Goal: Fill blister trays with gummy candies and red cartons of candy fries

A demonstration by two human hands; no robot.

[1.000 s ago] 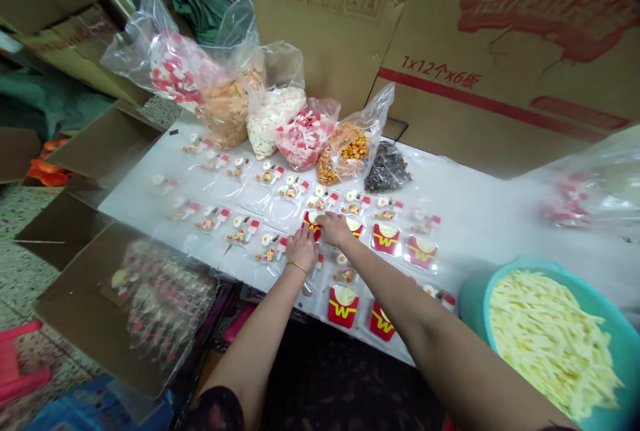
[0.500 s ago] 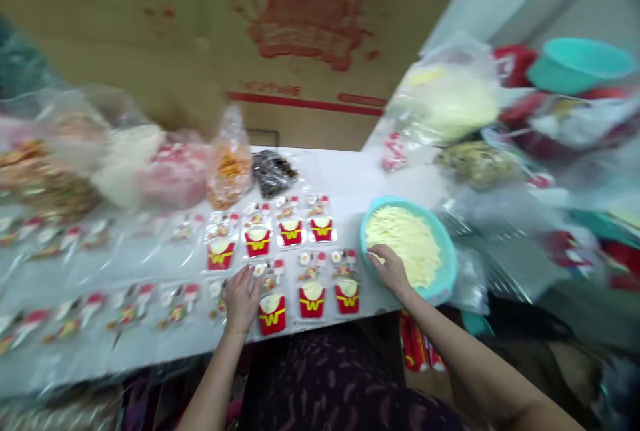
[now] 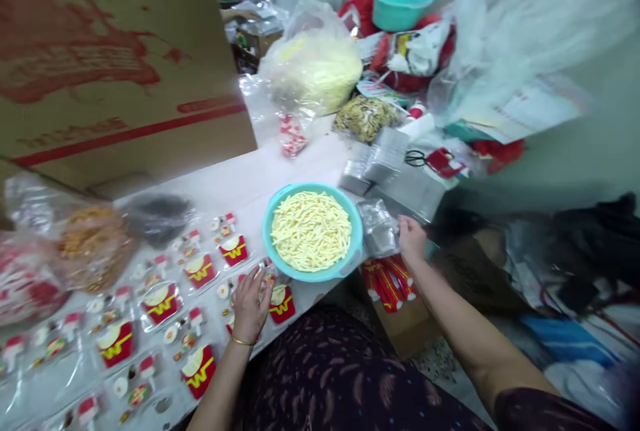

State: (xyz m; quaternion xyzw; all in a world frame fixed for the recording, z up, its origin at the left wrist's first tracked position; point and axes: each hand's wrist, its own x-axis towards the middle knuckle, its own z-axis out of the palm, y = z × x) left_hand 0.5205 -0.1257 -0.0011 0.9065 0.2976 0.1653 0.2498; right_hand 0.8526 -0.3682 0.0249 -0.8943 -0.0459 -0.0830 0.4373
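My left hand (image 3: 251, 304), a bracelet at its wrist, lies over small clear packets at the table's front edge. Its fingers are spread, partly covering a red fries-box charm with a yellow W. Beside its fingertips lies another red fries-box charm (image 3: 283, 304). My right hand (image 3: 413, 239) is right of the bowl, its fingers closed at the edge of a pile of clear plastic bags (image 3: 379, 228); a bag edge seems pinched there, though blurred. Between the hands stands a turquoise bowl (image 3: 270, 251) filled with pale yellow miniature fries (image 3: 311, 230).
Rows of packets with small charms (image 3: 163, 303) cover the table's left side. A large cardboard box (image 3: 200, 51) stands behind. Filled bags (image 3: 320, 71), grey stacks (image 3: 407, 188) and black-handled scissors (image 3: 415, 158) crowd the right. Red packages (image 3: 387, 281) sit below the table edge.
My view has swung to the right. My right hand has left the bowl of fries and moved right to the clear bags. My left hand has shifted right along the packets, nearer the bowl.
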